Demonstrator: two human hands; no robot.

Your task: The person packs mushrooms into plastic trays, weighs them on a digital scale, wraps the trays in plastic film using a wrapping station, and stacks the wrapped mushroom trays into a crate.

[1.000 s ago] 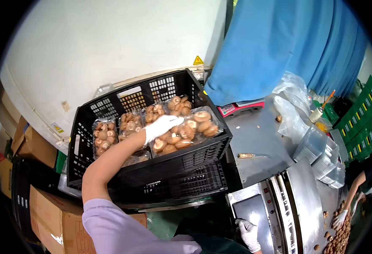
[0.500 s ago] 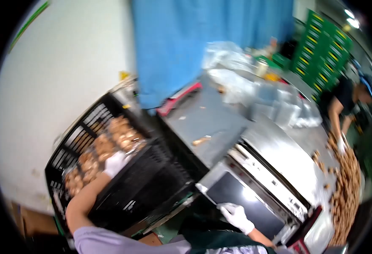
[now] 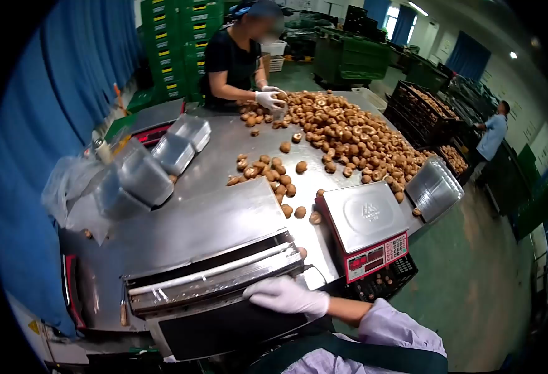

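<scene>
My right hand (image 3: pixel 286 295), in a white glove, rests palm down over the dark plate (image 3: pixel 224 330) of the wrapping machine (image 3: pixel 211 274), its fingers extended and nothing held in them. My left hand is out of the frame. Just beyond the machine lie loose mushrooms (image 3: pixel 274 171) on the metal table (image 3: pixel 218 149). To the right of my right hand stands a scale (image 3: pixel 364 215) with a bare silver pan and a red front.
A large mushroom pile (image 3: pixel 355 134) covers the far right of the table. A co-worker (image 3: pixel 233 59) handles mushrooms there. Clear trays (image 3: pixel 140 171) are stacked at left, more (image 3: pixel 435 187) beside the scale. Another person (image 3: pixel 492 134) stands far right. A handled tool (image 3: pixel 124 311) lies left of the machine.
The view has swung right, away from the black crate of packed mushrooms. My left hand, earlier on those packs, has left the frame. My right hand remains at the machine.
</scene>
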